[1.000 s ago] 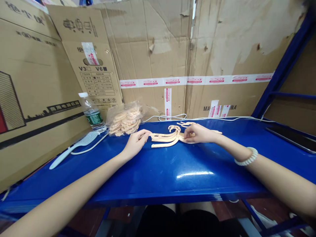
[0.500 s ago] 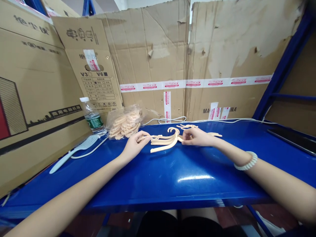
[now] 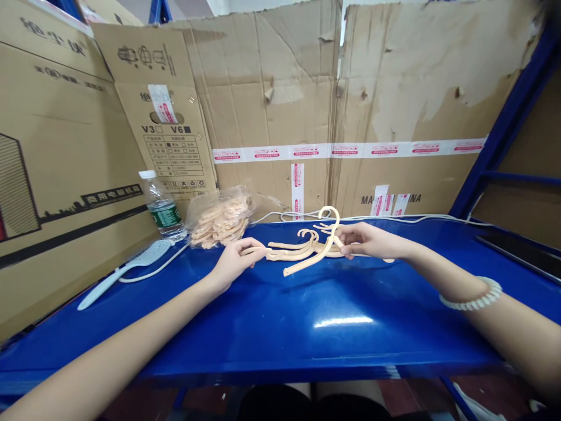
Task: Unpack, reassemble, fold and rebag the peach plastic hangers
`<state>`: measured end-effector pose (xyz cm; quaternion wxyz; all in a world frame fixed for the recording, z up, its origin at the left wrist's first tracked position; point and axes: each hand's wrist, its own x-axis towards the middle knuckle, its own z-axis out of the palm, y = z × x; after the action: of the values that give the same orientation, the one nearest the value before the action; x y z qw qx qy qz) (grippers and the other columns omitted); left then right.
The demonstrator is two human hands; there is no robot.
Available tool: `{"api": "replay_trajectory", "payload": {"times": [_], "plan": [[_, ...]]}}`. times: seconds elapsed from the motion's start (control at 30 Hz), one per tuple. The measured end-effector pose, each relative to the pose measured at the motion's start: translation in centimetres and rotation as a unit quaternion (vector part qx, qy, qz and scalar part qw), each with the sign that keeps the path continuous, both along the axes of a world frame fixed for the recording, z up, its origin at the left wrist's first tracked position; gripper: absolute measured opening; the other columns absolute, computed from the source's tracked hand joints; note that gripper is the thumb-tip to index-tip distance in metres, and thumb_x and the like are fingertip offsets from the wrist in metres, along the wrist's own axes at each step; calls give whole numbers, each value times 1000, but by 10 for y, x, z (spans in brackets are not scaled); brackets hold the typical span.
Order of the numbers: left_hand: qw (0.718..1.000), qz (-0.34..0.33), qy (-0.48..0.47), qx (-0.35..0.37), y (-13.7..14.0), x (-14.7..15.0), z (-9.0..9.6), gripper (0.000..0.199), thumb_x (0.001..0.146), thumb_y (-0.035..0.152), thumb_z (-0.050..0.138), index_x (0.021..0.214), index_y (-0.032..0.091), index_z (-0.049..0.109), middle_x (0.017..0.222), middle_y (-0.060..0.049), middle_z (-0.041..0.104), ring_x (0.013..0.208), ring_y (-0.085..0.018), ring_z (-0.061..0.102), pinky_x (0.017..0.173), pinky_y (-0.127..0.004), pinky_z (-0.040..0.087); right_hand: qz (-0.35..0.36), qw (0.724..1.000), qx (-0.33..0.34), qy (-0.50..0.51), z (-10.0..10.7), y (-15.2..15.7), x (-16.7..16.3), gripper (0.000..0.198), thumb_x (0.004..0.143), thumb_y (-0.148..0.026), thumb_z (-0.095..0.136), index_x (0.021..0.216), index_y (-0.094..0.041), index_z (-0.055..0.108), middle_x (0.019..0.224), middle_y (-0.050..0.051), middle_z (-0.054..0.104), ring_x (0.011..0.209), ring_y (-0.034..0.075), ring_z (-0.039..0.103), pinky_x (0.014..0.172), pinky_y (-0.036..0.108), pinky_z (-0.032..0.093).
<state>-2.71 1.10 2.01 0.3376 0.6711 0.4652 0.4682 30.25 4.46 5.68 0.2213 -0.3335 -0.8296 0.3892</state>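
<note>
My right hand (image 3: 372,241) is closed on a beige clothes hanger (image 3: 309,262), gripped by one side close to the centre. Its hook points up, and its other arm slants down to the left above the table. Pinched in the fingers of my left hand (image 3: 232,262) is a thin beige strip (image 3: 254,250); its far end overlaps the hangers, so I cannot tell its full shape. Several similar beige hangers (image 3: 294,255) lie stacked between and behind my hands, their hooks toward the back and their right ends partly hidden by my right hand.
A clear plastic bag (image 3: 221,217) of beige pieces sits at back left, beside a water bottle (image 3: 165,211). A pale blue hairbrush (image 3: 146,257) and white cable (image 3: 153,273) lie left on the blue table (image 3: 272,327). Cardboard (image 3: 272,117) walls the back; a dark flat device (image 3: 521,252) lies right.
My right hand has lifted the front hanger off the stack and moved it slightly right and toward me, its hook now raised. My left hand has barely moved.
</note>
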Motion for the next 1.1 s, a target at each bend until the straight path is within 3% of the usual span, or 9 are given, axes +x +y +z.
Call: {"api": "replay_trajectory", "payload": {"times": [0.1, 0.27, 0.37, 0.5, 0.6, 0.83, 1.1], "plan": [[999, -4, -11, -29, -1, 3, -2, 27, 68, 39, 77, 70, 14, 67, 60, 1, 59, 52, -9, 46, 50, -20, 35, -11, 1000, -8, -7, -4, -7, 3, 21, 78, -34, 68, 83, -18, 54, 75, -1, 58, 68, 15, 60, 63, 29, 48], [996, -12, -59, -64, -3, 9, -6, 27, 69, 37, 78, 72, 15, 63, 59, 4, 57, 51, -8, 49, 51, -19, 40, -23, 999, 20, 11, -7, -16, 1, 17, 86, -33, 59, 93, -18, 56, 81, 2, 62, 74, 17, 62, 66, 31, 50], [993, 4, -94, -72, -3, 11, -6, 27, 70, 36, 78, 75, 16, 61, 67, 4, 59, 57, -8, 53, 51, -17, 42, -51, 995, 78, 44, -6, -19, -5, 19, 90, -38, 55, 95, -19, 57, 88, 4, 64, 80, 18, 62, 72, 33, 52], [983, 8, -148, -113, -4, 14, -5, 33, 71, 39, 79, 78, 17, 55, 91, -3, 70, 67, -11, 64, 53, -17, 46, -110, 981, 160, 13, -8, -22, -15, 26, 96, -41, 47, 87, -19, 58, 81, 2, 63, 69, 16, 57, 61, 28, 48], [973, -2, -169, -155, -6, 17, -6, 37, 70, 38, 82, 79, 18, 52, 82, -4, 74, 68, -14, 69, 60, -19, 52, -155, 967, 200, 38, -16, -26, -19, 29, 98, -40, 45, 83, -19, 59, 70, 0, 60, 62, 14, 55, 56, 26, 44], [982, 29, -142, -120, -7, 16, -7, 25, 67, 30, 85, 76, 16, 67, 70, -3, 75, 62, -10, 66, 58, -14, 48, -206, 940, 265, 67, -40, -30, -11, 17, 94, -30, 55, 83, -21, 63, 80, 2, 69, 69, 14, 63, 59, 23, 49], [992, 40, -85, -83, -11, 14, -2, 12, 65, 28, 84, 71, 20, 76, 64, -2, 75, 53, -9, 62, 51, -13, 46, -204, 923, 320, 62, -37, -33, -5, 11, 93, -24, 57, 85, -23, 64, 81, 0, 70, 68, 11, 66, 58, 18, 51]]}}
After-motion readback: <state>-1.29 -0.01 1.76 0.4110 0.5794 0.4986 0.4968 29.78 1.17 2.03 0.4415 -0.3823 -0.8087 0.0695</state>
